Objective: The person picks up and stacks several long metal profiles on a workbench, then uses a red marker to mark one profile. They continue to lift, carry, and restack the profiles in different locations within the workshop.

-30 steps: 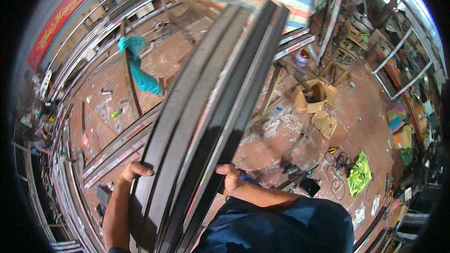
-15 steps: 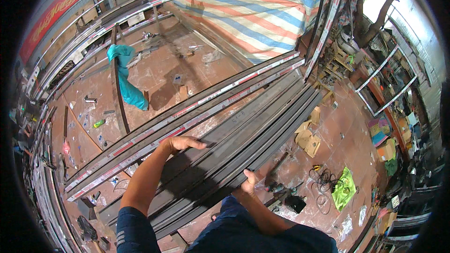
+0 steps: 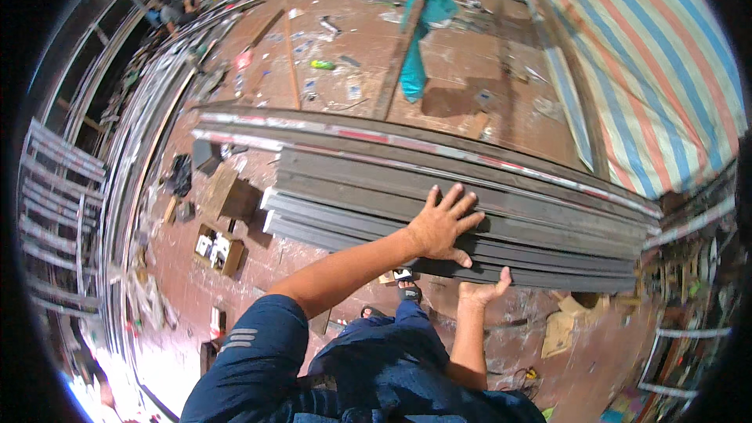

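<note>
A stack of long dark grey metal strips (image 3: 352, 188) lies crosswise in front of me, ribbed along its length. My left hand (image 3: 445, 223) rests on top of the stack, open, fingers spread and pointing away. Close to it, at the near edge, is my right hand (image 3: 484, 291), closed on the outermost strip. Its thumb stands up beside that edge, while its fingers go out of sight beneath. Just beyond the stack runs a long rail with red and white film (image 3: 376, 139).
Beyond the rail, a turquoise cloth (image 3: 415, 70) hangs on a dark bar. A striped tarpaulin (image 3: 658, 70) covers the far right. Left of my feet stand a wooden block (image 3: 231, 196) and a cardboard box (image 3: 227, 254). Long metal lengths (image 3: 129, 211) line the left side.
My view has swung left, and the stack now lies nearly level across it. My left hand has gone from the stack's far edge to lying spread on top. The right hand stays at the near edge.
</note>
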The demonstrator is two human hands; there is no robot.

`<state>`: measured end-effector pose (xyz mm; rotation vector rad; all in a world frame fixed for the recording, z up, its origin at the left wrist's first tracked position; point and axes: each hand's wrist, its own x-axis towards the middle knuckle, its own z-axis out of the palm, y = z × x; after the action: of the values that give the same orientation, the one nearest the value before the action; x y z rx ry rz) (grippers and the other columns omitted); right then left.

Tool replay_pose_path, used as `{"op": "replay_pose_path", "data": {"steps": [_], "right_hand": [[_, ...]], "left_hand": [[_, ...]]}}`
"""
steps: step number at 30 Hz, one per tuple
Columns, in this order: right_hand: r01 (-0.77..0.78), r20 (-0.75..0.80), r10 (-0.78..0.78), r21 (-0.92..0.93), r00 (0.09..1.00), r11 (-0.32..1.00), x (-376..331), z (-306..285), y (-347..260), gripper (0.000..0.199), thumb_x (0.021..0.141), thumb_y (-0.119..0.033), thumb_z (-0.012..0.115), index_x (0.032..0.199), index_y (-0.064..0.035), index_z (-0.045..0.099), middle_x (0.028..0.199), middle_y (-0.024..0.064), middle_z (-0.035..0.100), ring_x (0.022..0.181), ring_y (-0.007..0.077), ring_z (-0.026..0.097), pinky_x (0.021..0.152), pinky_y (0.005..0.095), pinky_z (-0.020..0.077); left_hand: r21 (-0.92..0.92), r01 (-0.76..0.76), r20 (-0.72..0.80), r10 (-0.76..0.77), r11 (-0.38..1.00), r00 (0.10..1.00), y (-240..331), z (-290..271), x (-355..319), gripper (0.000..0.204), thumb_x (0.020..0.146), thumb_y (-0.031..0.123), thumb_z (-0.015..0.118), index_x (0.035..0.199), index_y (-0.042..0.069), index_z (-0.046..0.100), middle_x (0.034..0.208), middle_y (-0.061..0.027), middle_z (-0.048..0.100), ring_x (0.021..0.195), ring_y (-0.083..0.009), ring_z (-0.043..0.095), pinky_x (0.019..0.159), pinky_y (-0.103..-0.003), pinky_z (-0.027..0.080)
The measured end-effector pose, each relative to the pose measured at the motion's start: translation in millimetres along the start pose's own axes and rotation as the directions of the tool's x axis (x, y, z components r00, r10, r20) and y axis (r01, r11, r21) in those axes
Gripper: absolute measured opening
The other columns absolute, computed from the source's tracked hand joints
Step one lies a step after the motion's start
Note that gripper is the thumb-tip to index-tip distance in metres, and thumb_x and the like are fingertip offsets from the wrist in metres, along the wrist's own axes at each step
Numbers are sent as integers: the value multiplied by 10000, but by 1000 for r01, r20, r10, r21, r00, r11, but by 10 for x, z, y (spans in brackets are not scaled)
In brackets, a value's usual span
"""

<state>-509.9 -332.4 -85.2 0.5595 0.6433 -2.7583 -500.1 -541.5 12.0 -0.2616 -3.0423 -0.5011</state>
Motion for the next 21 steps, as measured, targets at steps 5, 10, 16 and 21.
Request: {"op": "replay_pose_path", "data": {"steps": [5,10,16,21], "right_hand": [[-10,-34,8,-60,999,998,234,-39,-59,806,856,-417,693,1518,-9,481,1483,185,582,1344,386,555,1157,548,438],[-29,-63,26,-54,998,998,573,-68,5,809,839,-435,709,1499,-10,515,1508,201,576,1346,412,562,1158,586,438],[-1,-157,-73,-425,985,905,728,-162,64,1111,825,-686,745,1622,-38,323,1668,192,357,1485,405,398,1236,585,315],[-95,89,149,-443,985,892,415,-449,33,1293,815,-907,602,1685,-69,140,1684,221,294,1515,400,345,1255,589,264]], "left_hand": [[13,22,-89,-20,1000,996,-30,162,20,928,815,840,611,1504,217,595,1688,-196,345,1588,-450,226,1212,-751,180],[58,46,3,-46,997,999,-142,144,181,954,776,837,650,1534,262,571,1713,-155,327,1610,-419,193,1239,-726,160],[92,209,-84,-202,973,976,8,120,-143,1034,801,660,802,1655,272,366,1743,-126,270,1633,-388,142,1269,-696,139],[-170,437,-529,-456,883,716,-202,161,-1987,809,801,377,888,1505,164,550,1554,-188,498,1460,-404,466,1182,-570,381]]}}
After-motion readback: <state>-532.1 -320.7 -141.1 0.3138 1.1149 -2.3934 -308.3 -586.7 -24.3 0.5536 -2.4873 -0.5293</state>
